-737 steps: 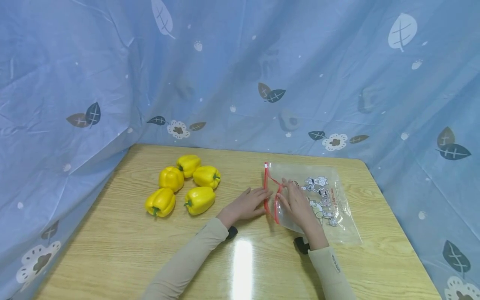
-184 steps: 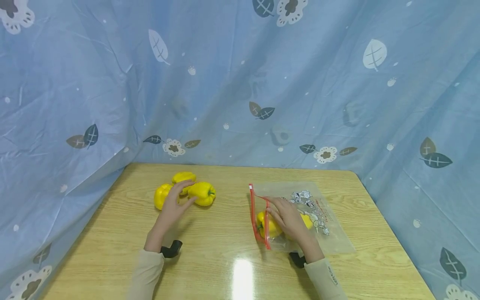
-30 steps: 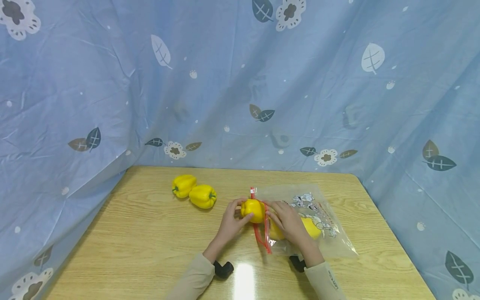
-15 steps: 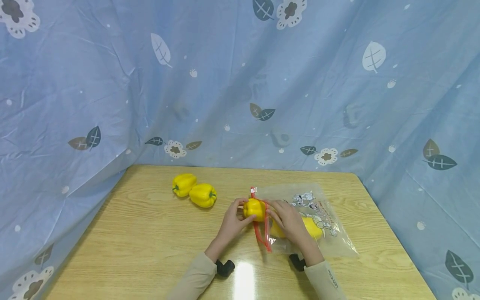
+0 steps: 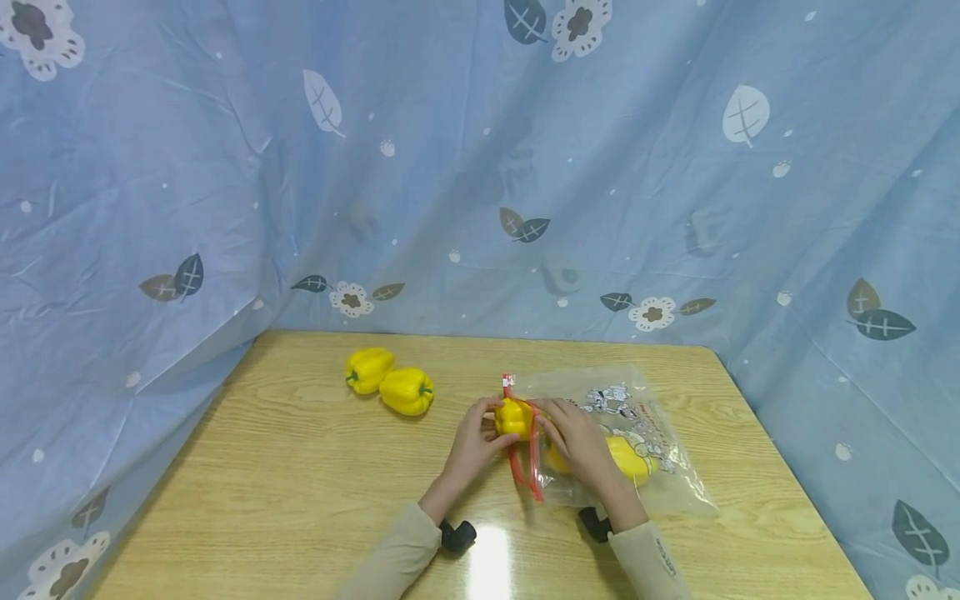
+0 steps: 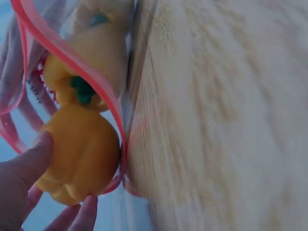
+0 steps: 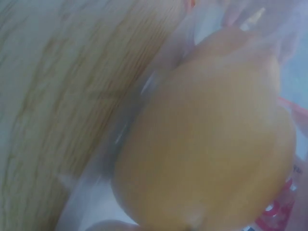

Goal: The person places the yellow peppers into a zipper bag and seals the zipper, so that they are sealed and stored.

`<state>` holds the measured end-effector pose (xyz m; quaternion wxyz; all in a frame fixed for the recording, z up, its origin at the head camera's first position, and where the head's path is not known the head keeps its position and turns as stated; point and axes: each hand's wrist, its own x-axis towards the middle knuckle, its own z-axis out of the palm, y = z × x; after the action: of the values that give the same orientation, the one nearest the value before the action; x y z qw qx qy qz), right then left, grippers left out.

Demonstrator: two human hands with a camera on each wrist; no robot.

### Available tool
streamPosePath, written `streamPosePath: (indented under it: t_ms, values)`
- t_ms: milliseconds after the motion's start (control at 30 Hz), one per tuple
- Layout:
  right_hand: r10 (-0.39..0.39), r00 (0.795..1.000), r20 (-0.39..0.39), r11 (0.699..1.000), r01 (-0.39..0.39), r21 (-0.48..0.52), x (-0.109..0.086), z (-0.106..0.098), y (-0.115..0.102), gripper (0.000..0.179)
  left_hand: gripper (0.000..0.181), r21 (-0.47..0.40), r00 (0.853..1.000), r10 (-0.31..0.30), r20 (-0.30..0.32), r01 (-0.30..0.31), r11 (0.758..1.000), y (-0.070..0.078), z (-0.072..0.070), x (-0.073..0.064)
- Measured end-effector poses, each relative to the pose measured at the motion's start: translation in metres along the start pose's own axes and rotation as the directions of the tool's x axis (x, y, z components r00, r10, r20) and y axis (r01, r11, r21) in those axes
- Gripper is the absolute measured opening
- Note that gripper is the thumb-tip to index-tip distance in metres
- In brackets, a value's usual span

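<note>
My left hand (image 5: 468,442) grips a yellow bell pepper (image 5: 512,419) at the mouth of a clear zip bag (image 5: 678,492) with red edging. In the left wrist view, thumb and fingertips hold the near end of this pepper (image 6: 79,149), and its far end is inside the red rim, against a stemmed pepper (image 6: 60,84). With its fingers at the upper red edge, my right hand (image 5: 585,442) holds the bag's mouth raised. Yellow peppers (image 5: 633,461) lie inside the bag, partly hidden under that hand. A blurred pepper (image 7: 207,139) behind plastic fills much of the right wrist view.
Two more yellow bell peppers (image 5: 369,370) lie side by side at the back left of the wooden table (image 5: 300,492). A blue leaf-print curtain (image 5: 450,167) hangs around the table's back and sides. Black wrist devices (image 5: 457,537) sit under both wrists.
Over the last second my left hand has moved slightly right, pushing the pepper further into the bag's mouth; peppers inside shifted right. Six seconds ago this hand was over the left-hand peppers, holding nothing.
</note>
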<state>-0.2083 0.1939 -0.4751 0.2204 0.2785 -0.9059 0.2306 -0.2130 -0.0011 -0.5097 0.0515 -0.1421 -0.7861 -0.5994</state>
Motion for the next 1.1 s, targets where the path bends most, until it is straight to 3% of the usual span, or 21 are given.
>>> streamPosePath:
  t_ms: [133,300,700,867,933,1100]
  values:
    - [0.009,1.000,0.007,1.000,-0.010,0.009,0.000,0.000,-0.001,0.027,0.051,-0.036,0.999,0.018,0.037,-0.017,0.999,-0.002,-0.006,-0.002]
    - [0.010,1.000,0.005,1.000,-0.010,0.003,0.000,-0.001,-0.001,0.026,0.047,-0.035,0.998,-0.013,0.066,0.016,0.999,-0.003,-0.012,-0.003]
    - [-0.008,1.000,-0.009,1.000,0.008,-0.007,0.000,-0.001,-0.001,0.025,0.043,-0.092,1.000,0.005,-0.003,-0.005,0.996,-0.005,-0.003,0.002]
    - [-0.036,0.999,-0.019,0.999,0.036,-0.003,0.002,-0.003,-0.003,0.026,0.042,-0.046,1.000,0.020,-0.022,-0.021,0.999,-0.004,0.001,0.006]
    - [-0.044,0.999,-0.022,0.999,0.044,0.002,0.003,-0.003,-0.004,0.026,0.041,-0.048,1.000,0.014,-0.025,-0.015,0.999,0.006,0.001,0.007]
    - [-0.061,0.998,-0.027,0.998,0.061,0.013,0.003,-0.004,-0.003,0.026,0.038,-0.055,0.999,-0.024,-0.035,0.022,0.998,0.007,0.005,0.014]
